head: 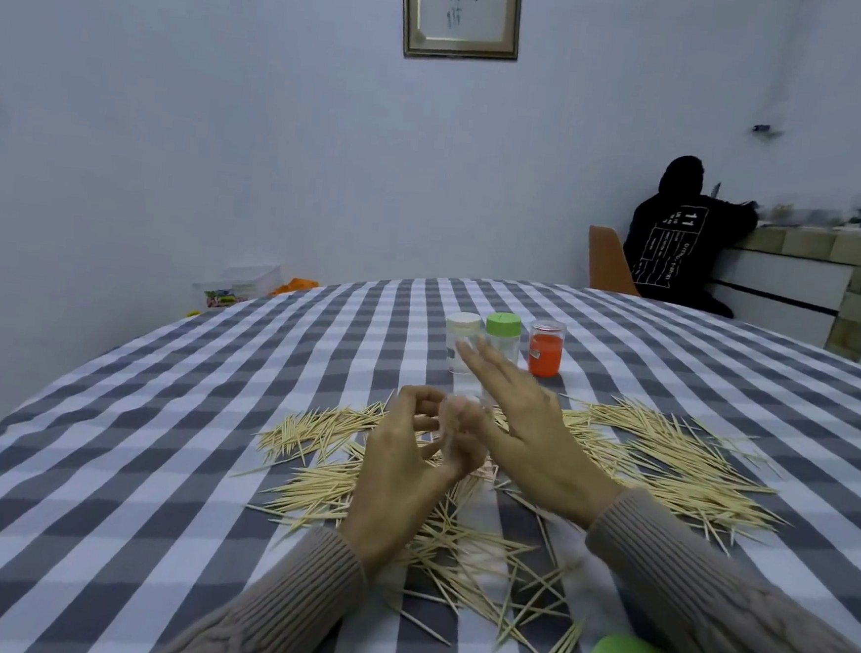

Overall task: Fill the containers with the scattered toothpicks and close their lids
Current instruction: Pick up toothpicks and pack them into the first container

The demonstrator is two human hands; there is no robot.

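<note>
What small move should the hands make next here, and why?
Probably the flat right hand should gather pale wooden toothpicks from the checked tablecloth and feed them into the blurred clear plastic container that the left hand seems to hold: the right hand holds nothing, and the toothpicks lie scattered.

Head view, forward and down, near table [150,459]
</note>
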